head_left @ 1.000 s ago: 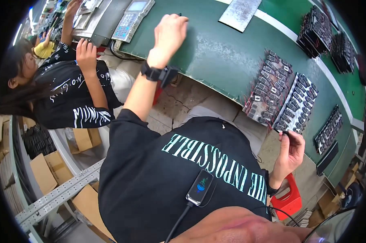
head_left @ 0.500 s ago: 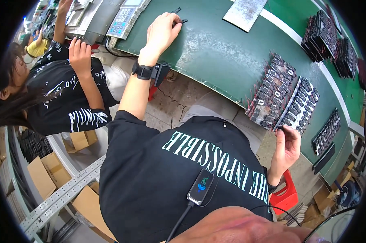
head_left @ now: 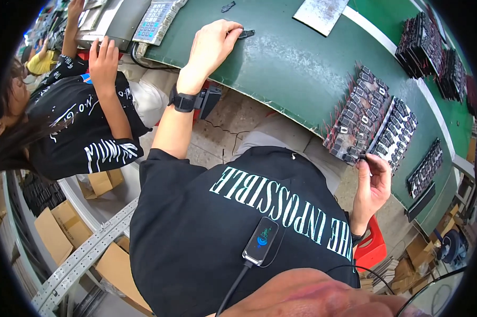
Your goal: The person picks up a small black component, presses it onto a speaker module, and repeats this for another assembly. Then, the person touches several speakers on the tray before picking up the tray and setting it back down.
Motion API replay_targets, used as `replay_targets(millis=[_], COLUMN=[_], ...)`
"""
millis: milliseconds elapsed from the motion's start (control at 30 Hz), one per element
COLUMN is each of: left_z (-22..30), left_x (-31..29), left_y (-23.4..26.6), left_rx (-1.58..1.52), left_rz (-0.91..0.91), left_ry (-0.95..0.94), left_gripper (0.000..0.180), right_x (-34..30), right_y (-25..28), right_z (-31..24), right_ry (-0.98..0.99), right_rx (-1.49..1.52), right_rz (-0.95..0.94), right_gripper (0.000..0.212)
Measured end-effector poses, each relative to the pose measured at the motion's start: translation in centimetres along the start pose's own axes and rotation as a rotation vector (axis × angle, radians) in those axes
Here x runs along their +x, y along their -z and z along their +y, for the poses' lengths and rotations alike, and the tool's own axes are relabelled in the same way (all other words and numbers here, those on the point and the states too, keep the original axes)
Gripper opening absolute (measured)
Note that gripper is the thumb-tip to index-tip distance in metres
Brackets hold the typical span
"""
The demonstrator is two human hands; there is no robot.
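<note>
My left hand (head_left: 211, 48) reaches over the green table, its fingers closed on one end of a small black part (head_left: 247, 34). A second small black part (head_left: 228, 7) lies on the table just beyond it. At the near table edge my right hand (head_left: 373, 186) is pinched around a small dark part, mostly hidden by the fingertips. Close by it is a tray of black parts with thin red wires (head_left: 359, 113). Right beside that lies a white tray (head_left: 394, 129) holding rows of similar black parts.
A metal plate (head_left: 320, 16) lies at the far table edge. Stacks of wired black parts (head_left: 421, 45) stand far right, with another row (head_left: 425, 168) nearer. A keypad device (head_left: 156, 22) sits left, beside a co-worker's raised hand (head_left: 104, 64). A red stool (head_left: 371, 245) is below right.
The black part at my left fingertips has shifted slightly right and toward me. My right hand has risen a little along the tray edge. The co-worker's near hand has moved up.
</note>
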State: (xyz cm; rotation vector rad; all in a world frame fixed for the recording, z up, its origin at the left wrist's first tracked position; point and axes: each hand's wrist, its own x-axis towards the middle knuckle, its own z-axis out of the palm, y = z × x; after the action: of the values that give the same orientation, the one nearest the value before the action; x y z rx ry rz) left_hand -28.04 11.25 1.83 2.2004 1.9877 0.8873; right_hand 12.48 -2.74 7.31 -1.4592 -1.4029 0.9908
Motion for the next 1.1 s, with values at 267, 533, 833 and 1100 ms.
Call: replay_targets(millis=[267,533,833,1100], left_z=[-0.5,0.2,16.3,35.2], left_x=[-2.1,-1.6,-4.2,-6.0], left_y=[0.3,-1.8,-5.4,-14.8], left_rx=[-0.056,0.03,-0.248,-0.866], left_rz=[0.086,0.06,0.118,-0.188], left_ry=[0.127,-0.056,0.108,0.092], left_gripper=[0.019,0.023,0.023,0.027], right_x=[0.3,1.0,7.0,7.3], right_y=[-1.7,-1.1,7.8,14.8], right_z=[0.2,0.0,3.7,6.0], right_ry=[0.021,0.065,0.037,0.071], right_rx=[0.01,0.085,0.304,0.221], right_rz=[-0.024,-0.074,-0.31,-0.118], right_gripper=[0.017,0.018,0.015,0.015])
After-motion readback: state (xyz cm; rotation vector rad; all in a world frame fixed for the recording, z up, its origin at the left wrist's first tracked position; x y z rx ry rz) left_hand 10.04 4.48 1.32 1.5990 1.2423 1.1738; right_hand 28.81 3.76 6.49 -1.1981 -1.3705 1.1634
